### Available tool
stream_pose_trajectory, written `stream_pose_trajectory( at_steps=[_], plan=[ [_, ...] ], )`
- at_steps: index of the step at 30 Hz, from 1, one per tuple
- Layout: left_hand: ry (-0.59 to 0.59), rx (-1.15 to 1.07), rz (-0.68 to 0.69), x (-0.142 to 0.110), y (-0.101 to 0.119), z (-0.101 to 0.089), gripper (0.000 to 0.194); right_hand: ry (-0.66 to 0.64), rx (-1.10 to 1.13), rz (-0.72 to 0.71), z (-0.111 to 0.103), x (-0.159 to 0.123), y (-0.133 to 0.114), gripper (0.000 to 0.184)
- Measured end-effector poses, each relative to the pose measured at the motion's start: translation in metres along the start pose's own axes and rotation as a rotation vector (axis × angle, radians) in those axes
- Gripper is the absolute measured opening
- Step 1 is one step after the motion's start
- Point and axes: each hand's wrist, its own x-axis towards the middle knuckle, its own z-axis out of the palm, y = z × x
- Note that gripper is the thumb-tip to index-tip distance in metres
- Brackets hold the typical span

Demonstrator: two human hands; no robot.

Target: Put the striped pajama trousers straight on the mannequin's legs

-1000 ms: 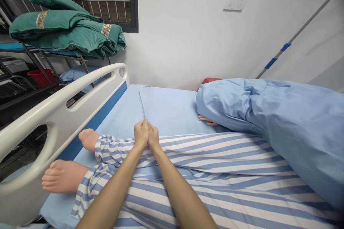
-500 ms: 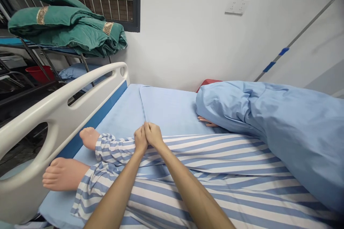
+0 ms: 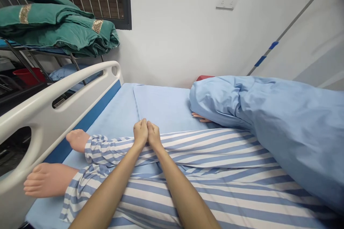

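Observation:
My left hand (image 3: 141, 132) and my right hand (image 3: 153, 133) are side by side, both closed into fists with the knuckles nearly touching. They are over the far leg of striped trousers (image 3: 204, 146), worn by a manikin-like figure lying on the bed. What the curled fingers hold, if anything, is hidden. Just beyond them, the edge of a pale blue sheet (image 3: 161, 102) runs toward my left hand. Two bare feet, the far foot (image 3: 77, 140) and the near foot (image 3: 51, 180), stick out of the trouser cuffs to the left.
A bunched blue quilt (image 3: 268, 114) covers the figure's upper part, with fingertips (image 3: 201, 117) showing under its edge. The cream bed end board (image 3: 80, 78) stands at left. Behind it, folded green bedding (image 3: 61, 28) lies on a rack. A metal pole (image 3: 292, 23) leans at right.
My fists have turned slightly and sit a little apart, where before the right overlapped the left. The whole view has shifted, so the surroundings appear further left.

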Motion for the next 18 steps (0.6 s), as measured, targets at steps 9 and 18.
stream_pose_trajectory(
  at_steps=[9,18],
  plan=[
    [0.020,0.071,0.061,-0.012,-0.014,0.007,0.035,0.077,0.062,0.055,-0.001,0.001,0.002,0.037],
    [-0.020,0.130,0.125,-0.014,-0.014,0.008,0.039,-0.091,-0.308,-0.133,-0.028,0.010,-0.024,0.040]
  ],
)
